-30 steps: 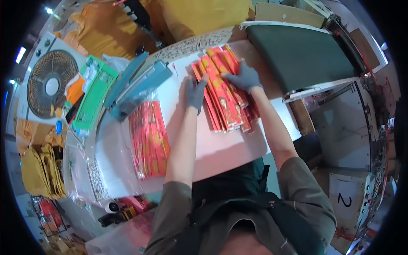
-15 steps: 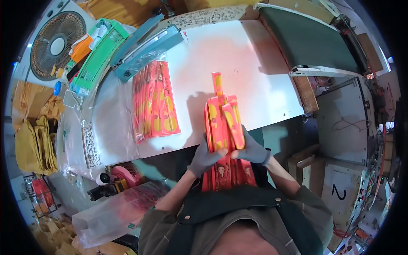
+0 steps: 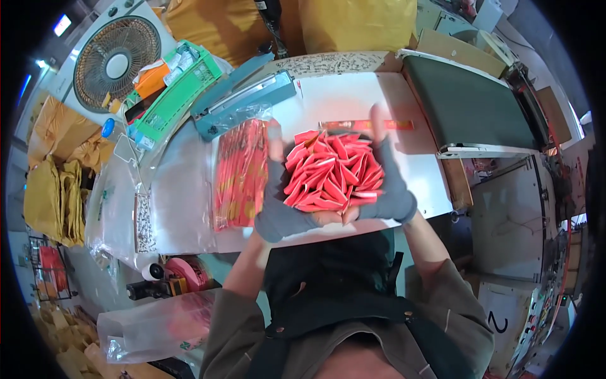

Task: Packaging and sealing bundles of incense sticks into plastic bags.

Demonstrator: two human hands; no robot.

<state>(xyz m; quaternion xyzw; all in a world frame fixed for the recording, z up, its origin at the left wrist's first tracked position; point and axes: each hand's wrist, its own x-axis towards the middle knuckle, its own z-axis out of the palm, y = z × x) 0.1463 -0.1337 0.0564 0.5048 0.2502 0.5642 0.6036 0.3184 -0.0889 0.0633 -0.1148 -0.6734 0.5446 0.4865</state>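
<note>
Between both hands stands a thick bundle of flat red paper sleeves (image 3: 333,172), its fanned ends turned up toward me. My left hand (image 3: 278,202), in a grey fingerless glove, cups its left side. Round the right side curves my right hand (image 3: 390,183), gloved alike. The thumbs meet at the near edge, and the far fingers are partly hidden and blurred. Beyond the bundle a single red strip (image 3: 398,124) with a yellowish pattern lies crosswise on the white table (image 3: 423,183). Left of my left hand lies a stack of similar red sleeves (image 3: 238,177) in clear plastic.
A blue-grey bar-shaped device (image 3: 246,104) and a green basket (image 3: 180,95) stand at the back left, near a fan (image 3: 117,66). A dark green conveyor belt (image 3: 473,101) borders the right. Clear plastic bags (image 3: 180,189) cover the table's left side.
The red bundle has moved forward over the table and tipped end-up, and my hands now cup its sides. One strip now lies on the table beyond it. The view has shifted.
</note>
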